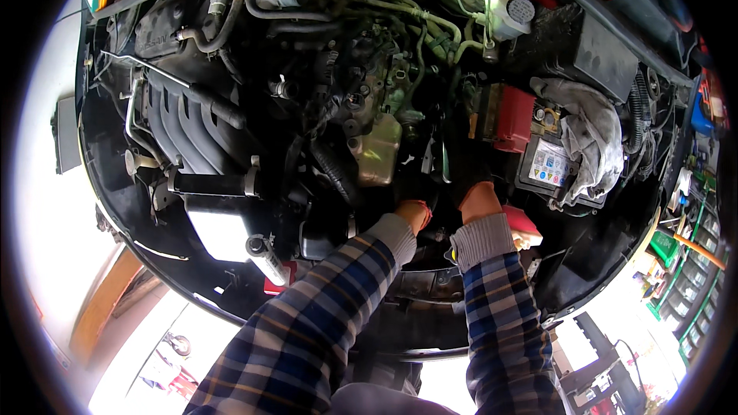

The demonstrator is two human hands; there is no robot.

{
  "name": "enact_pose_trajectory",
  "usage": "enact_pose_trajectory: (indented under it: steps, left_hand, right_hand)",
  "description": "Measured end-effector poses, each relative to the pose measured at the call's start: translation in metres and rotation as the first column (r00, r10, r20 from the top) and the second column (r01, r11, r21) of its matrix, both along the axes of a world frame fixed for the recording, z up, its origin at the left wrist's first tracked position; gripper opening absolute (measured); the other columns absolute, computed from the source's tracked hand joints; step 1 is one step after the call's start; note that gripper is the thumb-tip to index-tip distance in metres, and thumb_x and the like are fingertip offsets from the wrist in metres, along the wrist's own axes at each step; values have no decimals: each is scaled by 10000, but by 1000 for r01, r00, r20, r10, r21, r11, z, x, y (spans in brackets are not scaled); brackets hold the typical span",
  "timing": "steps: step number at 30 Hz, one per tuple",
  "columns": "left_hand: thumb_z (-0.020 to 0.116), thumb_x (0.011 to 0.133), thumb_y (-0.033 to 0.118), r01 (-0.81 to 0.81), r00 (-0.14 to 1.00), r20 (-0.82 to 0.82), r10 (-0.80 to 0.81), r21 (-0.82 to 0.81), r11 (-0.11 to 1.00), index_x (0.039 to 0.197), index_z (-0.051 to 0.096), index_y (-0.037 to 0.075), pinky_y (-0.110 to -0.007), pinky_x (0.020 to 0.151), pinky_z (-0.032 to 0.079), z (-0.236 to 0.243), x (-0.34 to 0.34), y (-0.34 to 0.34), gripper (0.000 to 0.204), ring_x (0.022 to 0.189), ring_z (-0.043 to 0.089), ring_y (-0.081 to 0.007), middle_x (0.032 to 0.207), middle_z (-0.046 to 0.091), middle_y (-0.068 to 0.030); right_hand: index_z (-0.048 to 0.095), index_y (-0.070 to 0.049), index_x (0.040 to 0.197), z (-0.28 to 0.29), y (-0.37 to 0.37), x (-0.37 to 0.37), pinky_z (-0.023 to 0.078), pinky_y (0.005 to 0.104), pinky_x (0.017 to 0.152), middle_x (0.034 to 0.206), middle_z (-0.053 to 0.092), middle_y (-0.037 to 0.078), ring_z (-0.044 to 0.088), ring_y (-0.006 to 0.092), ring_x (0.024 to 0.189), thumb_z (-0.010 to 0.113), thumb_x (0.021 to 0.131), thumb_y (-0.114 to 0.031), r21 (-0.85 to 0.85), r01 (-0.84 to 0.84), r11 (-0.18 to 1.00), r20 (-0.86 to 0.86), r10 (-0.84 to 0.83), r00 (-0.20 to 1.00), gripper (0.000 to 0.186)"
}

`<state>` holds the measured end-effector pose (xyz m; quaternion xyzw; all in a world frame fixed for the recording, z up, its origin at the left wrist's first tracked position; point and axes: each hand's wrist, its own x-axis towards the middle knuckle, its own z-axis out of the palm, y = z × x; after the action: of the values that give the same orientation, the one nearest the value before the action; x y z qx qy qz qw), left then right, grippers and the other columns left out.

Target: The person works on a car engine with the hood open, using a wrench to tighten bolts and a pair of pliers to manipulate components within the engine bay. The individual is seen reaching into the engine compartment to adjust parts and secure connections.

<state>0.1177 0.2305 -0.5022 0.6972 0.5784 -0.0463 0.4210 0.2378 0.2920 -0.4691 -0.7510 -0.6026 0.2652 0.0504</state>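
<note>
Both my hands reach down into a car's engine bay, in dark gloves that blend into the shadow. My left hand [416, 190] is below a dull gold metal plate [377, 155] on the engine's middle block. Close beside it, my right hand [467, 175] is left of the battery [547, 161]. A thin shiny metal strip [446, 160] stands upright between the hands; whether either hand touches it I cannot tell. Darkness hides the fingers of both hands. A red cover [515, 119] sits by the battery, and a crumpled grey rag [588, 134] is draped over it.
To the left is the ribbed black intake manifold [184, 123], with a steel rod with a black grip [217, 106] lying across it. A grey cylinder [265, 260] rests near the front edge. A white-capped reservoir [510, 11] stands at the back, among hoses.
</note>
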Motion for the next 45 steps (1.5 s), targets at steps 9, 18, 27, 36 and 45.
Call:
enact_pose_trajectory:
  steps: [9,18,27,36,45]
  left_hand:
    - [546,977,199,186,982,13,-188,-236,954,1168,717,72,-408,898,554,4,1,5,286,1067,704,-277,1151,733,-148]
    - [546,962,185,204,977,1,-212,-269,941,1138,728,63,-413,895,554,1,-7,4,281,1058,706,-286,1131,736,-159]
    - [547,946,172,192,981,22,-193,-251,949,1107,740,55,-418,893,555,-2,-4,-1,276,1048,708,-296,1110,738,-171]
    - [548,931,158,-28,995,99,25,31,999,1076,751,46,-423,891,555,-8,6,2,273,1039,709,-305,1089,741,-183]
    - [536,933,157,488,872,-48,-487,35,872,1079,749,29,-425,903,548,32,8,15,288,1039,706,-321,1082,738,-197]
  right_hand:
    - [647,-66,1177,3,-12,7,574,437,730,950,700,164,705,336,864,569,957,-133,13,5,1000,52,-6,999,243]
    - [639,-70,1202,0,-20,-5,580,460,722,956,700,173,706,358,859,576,937,-106,30,-26,999,108,22,994,275]
    - [644,-75,1180,-7,-26,-8,588,484,698,937,707,180,714,373,846,585,931,-119,87,-52,995,234,31,972,260]
    - [631,-60,1178,-5,-34,-8,578,487,635,903,706,195,704,396,768,643,900,-161,90,-272,958,236,245,940,296]
    - [644,-57,1177,2,-30,17,577,490,710,958,713,209,706,403,845,656,898,-238,-259,185,948,-390,-277,878,333]
